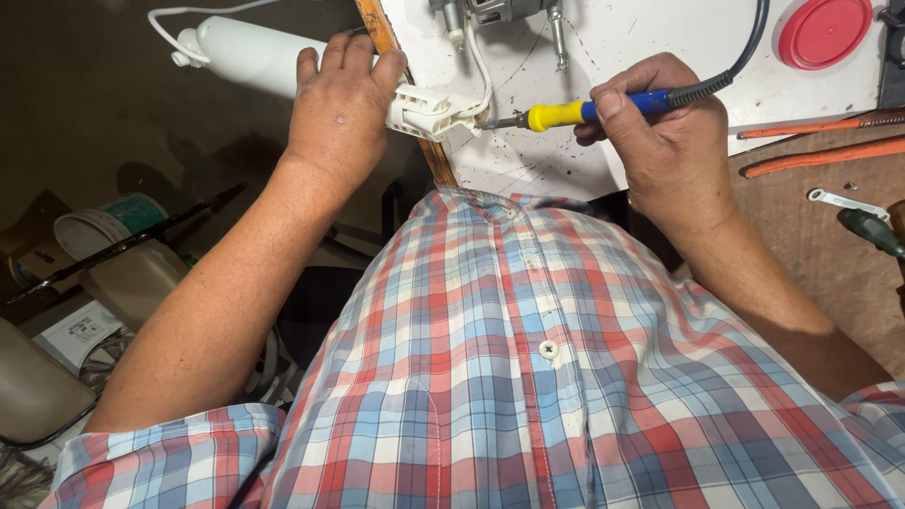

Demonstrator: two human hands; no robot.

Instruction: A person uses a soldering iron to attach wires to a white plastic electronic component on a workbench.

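Head view, looking down over a plaid shirt (528, 377) at a white work board (660, 57). Far left, below the bench level: a pale bucket with a green band (108, 226) and a dark rod (123, 245) lying across it. Upper left: a white cylindrical body (245, 52) with a thin white cord (174, 19) at its end, projecting beyond the board's wooden edge strip (396, 85). The left hand (339, 113) lies over this cylinder, fingers pressed together and curled around it near the point where it joins a white ribbed plastic fitting (429, 111); the fitting rests at the board's edge, just right of the hand. Centre: the metal tip of a soldering iron (603, 108) touches the right side of the fitting, beside a white wire (483, 71) running up the board. The iron has a yellow collar, a blue grip and a black cable (745, 47) leading upward. The right hand (660, 141) holds the blue grip, thumb and forefinger pinching it, remaining fingers folded beneath. Upper right: a red round lid (823, 31) on the board. Right: two orange rods (820, 141) on a brown surface (830, 273), with a green-handled tool (872, 231) near the edge of the frame.
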